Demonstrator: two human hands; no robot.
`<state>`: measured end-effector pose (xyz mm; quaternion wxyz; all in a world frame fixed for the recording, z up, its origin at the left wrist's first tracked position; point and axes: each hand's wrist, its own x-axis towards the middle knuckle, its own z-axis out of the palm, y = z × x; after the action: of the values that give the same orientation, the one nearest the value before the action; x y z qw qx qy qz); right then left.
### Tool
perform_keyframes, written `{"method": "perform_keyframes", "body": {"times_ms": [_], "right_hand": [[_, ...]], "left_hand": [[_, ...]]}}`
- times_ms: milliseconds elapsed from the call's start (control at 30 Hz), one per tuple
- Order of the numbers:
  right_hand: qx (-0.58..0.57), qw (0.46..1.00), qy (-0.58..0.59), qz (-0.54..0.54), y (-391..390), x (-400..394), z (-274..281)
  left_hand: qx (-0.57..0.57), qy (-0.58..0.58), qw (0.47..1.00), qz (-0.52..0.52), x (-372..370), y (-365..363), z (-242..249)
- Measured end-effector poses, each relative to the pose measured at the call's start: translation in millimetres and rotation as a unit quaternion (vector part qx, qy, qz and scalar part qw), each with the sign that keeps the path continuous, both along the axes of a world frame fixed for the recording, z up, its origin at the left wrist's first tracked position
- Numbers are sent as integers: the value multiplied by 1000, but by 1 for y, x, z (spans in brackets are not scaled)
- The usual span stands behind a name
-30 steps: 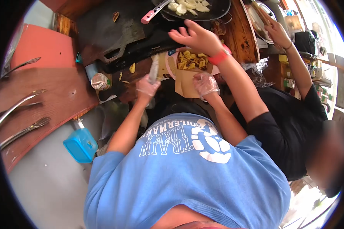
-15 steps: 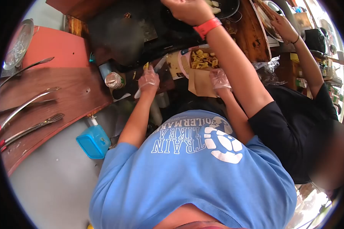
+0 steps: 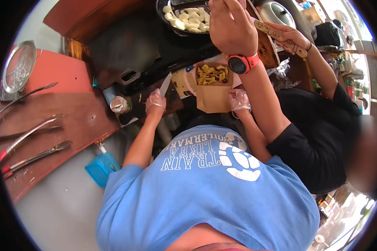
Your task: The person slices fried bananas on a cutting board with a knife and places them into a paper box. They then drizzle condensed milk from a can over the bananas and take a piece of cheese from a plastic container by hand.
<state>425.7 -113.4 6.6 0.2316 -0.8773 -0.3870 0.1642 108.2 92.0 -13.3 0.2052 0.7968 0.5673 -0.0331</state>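
My left hand (image 3: 156, 103), in a clear plastic glove, is closed around a knife (image 3: 166, 85), its blade pointing up and away from me. My right hand (image 3: 239, 100), gloved too, grips the right edge of an opened brown cardboard food box (image 3: 213, 98) near its lid fold. Browned yellow food pieces (image 3: 211, 75) fill the box. To the left of my left hand stands a can-like container (image 3: 120, 104). A pale board (image 3: 180, 83) lies between the knife and the box.
A co-worker in black reaches across from the right. One hand (image 3: 234, 29) is near a pan (image 3: 163, 6) of white pieces; the other holds a wooden spatula (image 3: 276, 35). Tongs (image 3: 31, 130) and a strainer (image 3: 20, 67) lie left. Crumpled foil (image 3: 282, 69) is beside the box.
The yellow piece at my left fingertips is gone from there. My left hand has drawn back slightly with the knife. The box shows more fully, and the co-worker's watch hand has shifted right.
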Motion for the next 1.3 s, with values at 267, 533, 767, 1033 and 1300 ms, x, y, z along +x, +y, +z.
{"method": "perform_keyframes", "body": {"times_ms": [267,533,767,1033,1300], "right_hand": [[63,997,-33,-9,1,14,-19],[-5,997,-82,14,37,34,-16],[-193,972,-133,25,97,31,-35],[-238,957,-128,103,113,30,-43],[-257,944,-150,140,121,24,-51]], "left_hand": [[-6,-178,972,-152,117,-16,49],[-2,-157,979,-127,81,-15,50],[-67,-104,992,-28,-12,-30,36],[-123,-158,980,-3,-2,-49,51],[-135,-159,977,-50,16,-51,62]]}}
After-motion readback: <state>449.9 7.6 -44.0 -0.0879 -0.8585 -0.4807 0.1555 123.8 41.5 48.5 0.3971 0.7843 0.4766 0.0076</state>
